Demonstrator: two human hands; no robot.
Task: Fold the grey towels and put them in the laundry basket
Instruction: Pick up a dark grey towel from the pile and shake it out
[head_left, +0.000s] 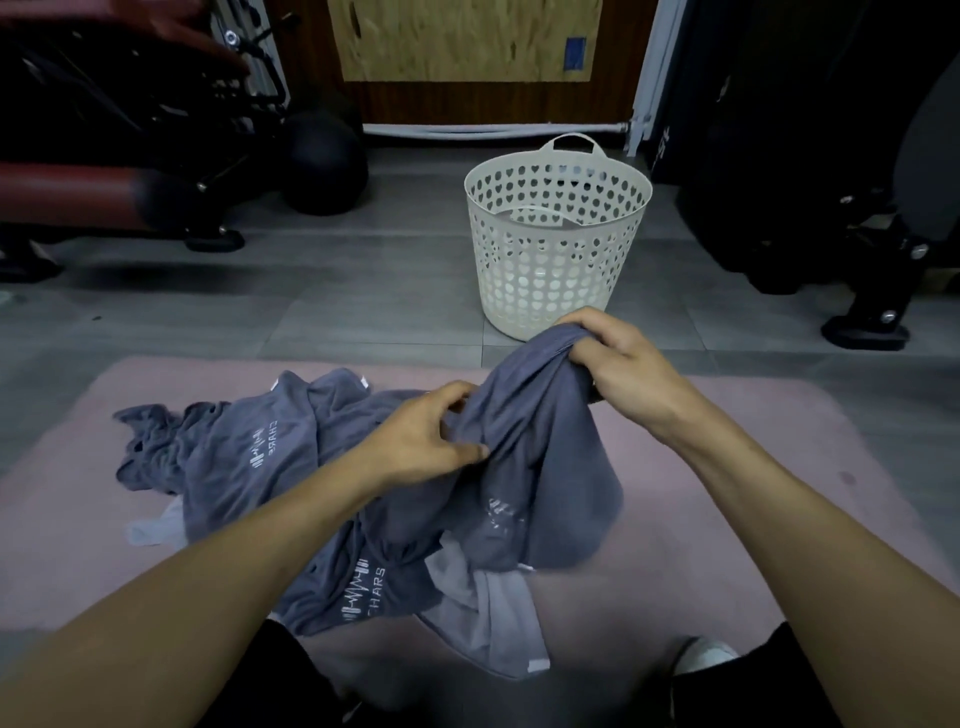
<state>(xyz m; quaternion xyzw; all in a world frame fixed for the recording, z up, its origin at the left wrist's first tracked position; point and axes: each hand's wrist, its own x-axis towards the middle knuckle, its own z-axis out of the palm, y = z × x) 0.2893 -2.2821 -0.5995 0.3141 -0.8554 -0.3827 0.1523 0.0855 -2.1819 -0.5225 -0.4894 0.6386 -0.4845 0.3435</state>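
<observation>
Both hands gripping a lifted grey towel (540, 457), possibly bunched, basket (558, 249) beyond

Just beyond the right hand (621, 364) stands the cream perforated plastic laundry basket (556, 244); its mouth is open upward and nothing covers it. To the left of the left hand (431, 431), crumpled dark grey towels (244, 447) cover the pink soft mat (779, 467). Right of the right hand the mat is bare. Black exercise machines (831, 208) stand further beyond on the right.
</observation>
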